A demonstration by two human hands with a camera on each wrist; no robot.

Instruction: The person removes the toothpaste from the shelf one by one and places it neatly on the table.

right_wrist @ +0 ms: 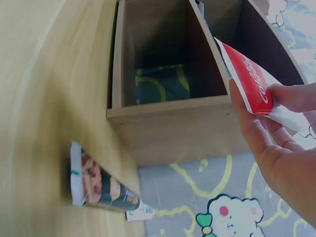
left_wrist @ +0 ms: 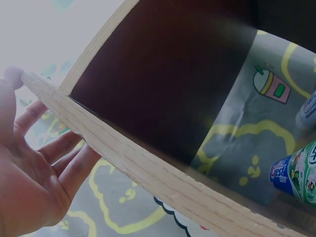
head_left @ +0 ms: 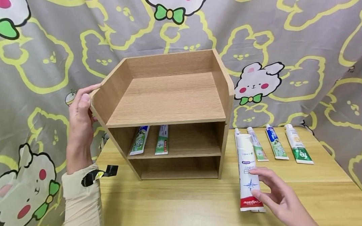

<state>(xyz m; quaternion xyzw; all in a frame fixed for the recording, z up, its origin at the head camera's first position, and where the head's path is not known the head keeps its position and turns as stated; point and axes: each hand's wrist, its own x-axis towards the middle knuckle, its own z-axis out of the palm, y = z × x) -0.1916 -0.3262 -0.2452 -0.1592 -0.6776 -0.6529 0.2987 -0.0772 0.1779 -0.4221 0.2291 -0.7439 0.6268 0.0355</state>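
We saw a grey cartoon-print curtain (head_left: 104, 22) hung behind a wooden table (head_left: 173, 207), on which stood a wood-grain desk shelf (head_left: 171, 98), its two compartments facing us. A beige sleeve (head_left: 83, 201) reached up at its left. There, the left hand (head_left: 83, 110) gripped the upper edge of the side panel, thumb and fingers closed on the wood.

To the right of the shelf, the right hand (head_left: 278, 193) pinched a white-and-red Colgate toothpaste tube (head_left: 248, 174) between thumb and fingers, holding it over the table, cap end away from us. The shelf's right side panel (head_left: 222, 77) stood between that tube and the compartments.

Beyond the hand, we counted a green-ended white tube (head_left: 299, 145), a blue-and-green tube (head_left: 277, 142) and a slimmer green-and-white tube (head_left: 257, 145) in a row; the Colgate tube hid most of another tube (head_left: 236, 132). In the upper compartment lay a Crest tube (head_left: 139, 140) and, just beside it, a white tube with a green end (head_left: 162, 139). A black band (head_left: 91, 177) circled the left cuff.
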